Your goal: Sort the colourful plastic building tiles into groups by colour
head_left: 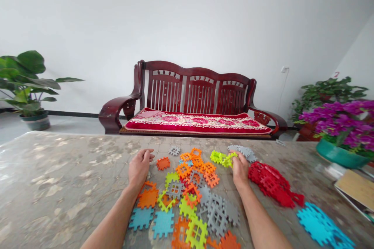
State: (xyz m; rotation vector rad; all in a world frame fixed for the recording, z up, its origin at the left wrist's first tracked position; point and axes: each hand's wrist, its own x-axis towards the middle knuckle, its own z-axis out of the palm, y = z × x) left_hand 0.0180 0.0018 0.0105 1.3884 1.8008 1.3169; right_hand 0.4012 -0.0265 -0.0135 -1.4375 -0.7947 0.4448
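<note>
A heap of flat, toothed plastic tiles in orange, grey, green and blue lies on the marbled table between my forearms. My right hand pinches a lime-green tile at the far side of the heap, next to other green tiles. My left hand rests on the table with its fingers loosely curled and nothing in them, just left of a lone orange tile.
Sorted tiles lie in groups: red ones right of my right hand, blue ones at the near right, grey ones at the far side. A potted purple flower and books stand at the right edge. A wooden bench faces the table.
</note>
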